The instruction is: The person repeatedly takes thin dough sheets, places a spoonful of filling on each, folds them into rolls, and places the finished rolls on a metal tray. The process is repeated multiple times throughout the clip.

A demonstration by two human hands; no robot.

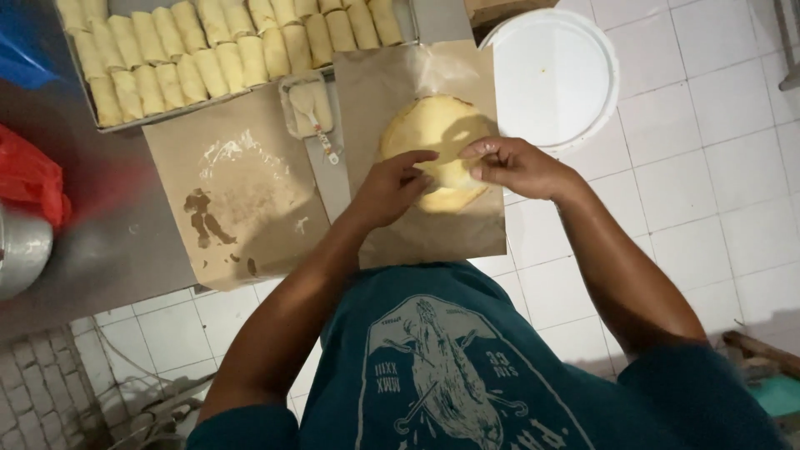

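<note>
Both hands, left (392,187) and right (508,165), pinch the round, axis-less wrapper (433,137) flat on brown paper (433,237); tray (125,127) holds apparently finished rolls (217,50).

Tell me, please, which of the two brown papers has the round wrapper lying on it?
The right paper, under both hands; the left paper carries only flour smears and dark stains.

Thin round yellow wrapper (433,133) lies on brown paper sheet (417,225); metal tray of rolled spring rolls (208,58) behind-left, round white plastic lid (554,75) right.
</note>
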